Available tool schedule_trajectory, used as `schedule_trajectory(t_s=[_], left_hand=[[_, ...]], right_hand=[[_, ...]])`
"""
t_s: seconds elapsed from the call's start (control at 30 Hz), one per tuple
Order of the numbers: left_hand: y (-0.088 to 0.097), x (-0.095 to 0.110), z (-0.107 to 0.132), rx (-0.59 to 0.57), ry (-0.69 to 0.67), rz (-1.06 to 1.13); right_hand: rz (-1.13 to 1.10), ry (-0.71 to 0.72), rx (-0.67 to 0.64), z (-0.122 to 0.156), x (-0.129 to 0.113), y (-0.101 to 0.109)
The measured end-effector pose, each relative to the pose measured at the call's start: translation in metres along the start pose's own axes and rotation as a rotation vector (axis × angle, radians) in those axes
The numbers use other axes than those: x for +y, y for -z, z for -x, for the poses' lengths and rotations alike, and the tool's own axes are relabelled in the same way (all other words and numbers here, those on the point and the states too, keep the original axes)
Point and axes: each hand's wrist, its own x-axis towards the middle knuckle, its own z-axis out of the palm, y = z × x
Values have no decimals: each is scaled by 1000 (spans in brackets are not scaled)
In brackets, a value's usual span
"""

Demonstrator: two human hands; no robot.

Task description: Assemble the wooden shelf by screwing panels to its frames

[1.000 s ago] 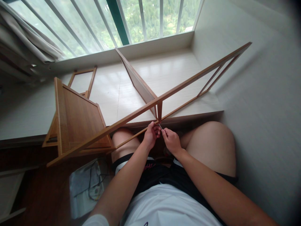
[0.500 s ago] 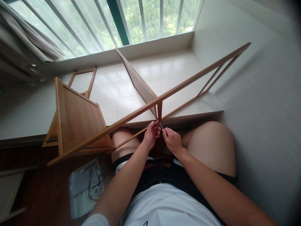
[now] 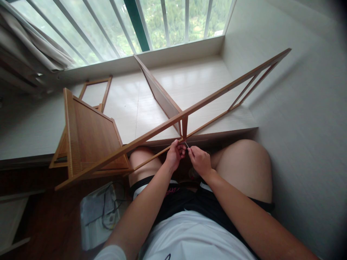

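From my head camera I look down at two hands working at one long wooden frame. My right hand (image 3: 200, 159) pinches one thin metal tool (image 3: 187, 144) between thumb and fingers. The tool's long axis slants; its tip points up and left, at the frame's lower rail (image 3: 151, 157). I cannot tell whether the tip is seated there. My left hand (image 3: 176, 156) is half curled at the same rail, just beside the tool; I cannot tell whether it grips anything.

The frame (image 3: 151, 133) lies across the view, its long axis running from lower left to upper right, its right end near the wall (image 3: 298, 119). I count two long rails, with two crossbars (image 3: 258, 85) toward the right end. Two panels stand at the frame: one at left (image 3: 94, 133), one leaning back over the pale ledge (image 3: 208, 77). One smaller open frame (image 3: 106, 93) is at upper left. On the floor lies one pale package (image 3: 90, 220) with a dark cable (image 3: 104, 207).
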Motion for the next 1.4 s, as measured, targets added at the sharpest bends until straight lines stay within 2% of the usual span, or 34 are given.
schedule_trajectory(t_s=[0.33, 0.6, 0.7, 0.8, 0.9, 1.0, 1.1, 1.4], left_hand=[[3, -1, -1, -3, 5, 6], [1, -1, -1, -11, 0, -7], [1, 0, 0, -13, -3, -2], [1, 0, 0, -13, -4, -3], [0, 0, -1, 6, 3, -8], [-1, -1, -1, 33, 8, -6], [-1, -1, -1, 35, 5, 1], [1, -1, -2, 5, -8, 11]], right_hand=[[-9, 33, -25, -2, 1, 2], [-90, -18, -25, -2, 2, 2], [-351, -94, -41, -3, 1, -1], [-842, -273, -100, -3, -4, -7], [-1378, -517, -253, -2, -10, -11], [-1698, -644, -417, -1, -13, -9], [-1790, -677, -449, -1, -13, -6], [-1790, -655, -346, 2, -14, -12]])
